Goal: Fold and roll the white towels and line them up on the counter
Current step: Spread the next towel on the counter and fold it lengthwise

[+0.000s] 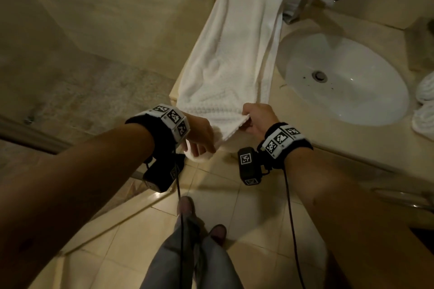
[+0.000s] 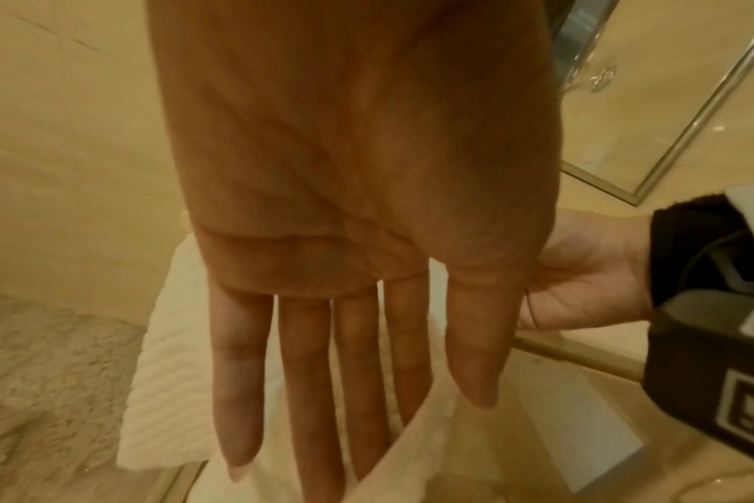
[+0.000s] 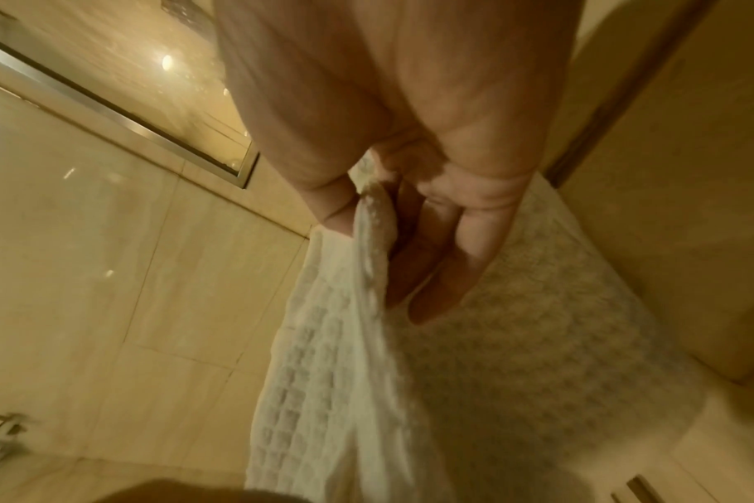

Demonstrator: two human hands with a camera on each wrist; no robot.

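Note:
A white waffle-weave towel (image 1: pixel 230 54) lies folded lengthwise on the beige counter (image 1: pixel 352 145), left of the sink. Its near end hangs over the counter's front edge. My left hand (image 1: pixel 199 136) holds the near left corner. In the left wrist view its fingers (image 2: pixel 306 374) are straight, and a towel fold (image 2: pixel 414 442) sits between them and the thumb. My right hand (image 1: pixel 256 117) pinches the near right corner. In the right wrist view the thumb and fingers (image 3: pixel 448 258) clamp the towel's edge (image 3: pixel 366 238).
A white oval sink (image 1: pixel 305 58) with a chrome faucet (image 1: pixel 310 0) is set in the counter to the right of the towel. Rolled white towels (image 1: pixel 425 110) show at the right edge. A shower threshold (image 1: pixel 30 136) runs on the left. My legs (image 1: pixel 187 253) stand on the tiled floor.

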